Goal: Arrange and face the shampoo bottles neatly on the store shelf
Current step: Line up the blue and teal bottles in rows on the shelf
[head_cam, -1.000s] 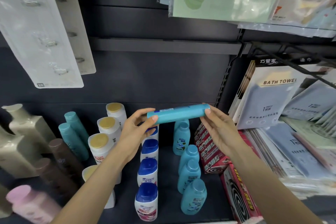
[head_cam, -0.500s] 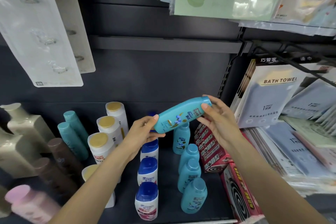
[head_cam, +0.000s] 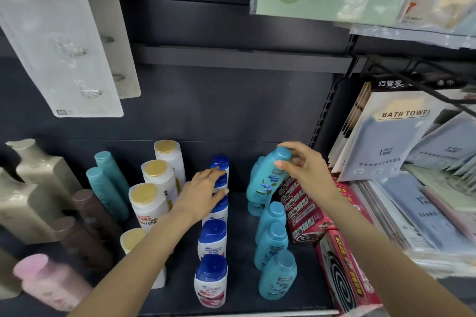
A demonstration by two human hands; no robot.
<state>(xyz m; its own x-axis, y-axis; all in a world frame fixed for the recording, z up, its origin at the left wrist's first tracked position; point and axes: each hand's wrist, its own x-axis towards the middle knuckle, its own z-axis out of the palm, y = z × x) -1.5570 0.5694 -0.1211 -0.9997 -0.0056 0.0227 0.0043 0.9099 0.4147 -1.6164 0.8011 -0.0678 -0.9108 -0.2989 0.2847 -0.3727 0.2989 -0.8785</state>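
My right hand (head_cam: pixel 306 171) pinches the cap of a light blue shampoo bottle (head_cam: pixel 266 177), held nearly upright and tilted at the back of the light blue row (head_cam: pixel 274 247). My left hand (head_cam: pixel 203 192) has let go of it and lies with straight fingers against the white bottles with blue caps (head_cam: pixel 213 242), near the back of that row. To the left stand white bottles with gold caps (head_cam: pixel 152 194) and teal bottles (head_cam: pixel 108 183). All sit on the dark shelf (head_cam: pixel 239 291).
Red boxes of mosquito coils (head_cam: pixel 332 247) crowd the right side of the blue row. Bath towel packs (head_cam: pixel 391 134) fill the far right. Beige (head_cam: pixel 28 188), brown (head_cam: pixel 85 226) and pink (head_cam: pixel 49 280) bottles stand at the left. Packs hang overhead.
The light blue bottle went from lying level between both hands to nearly upright at the back of its row. My left hand released it and moved down to the blue-capped bottles.
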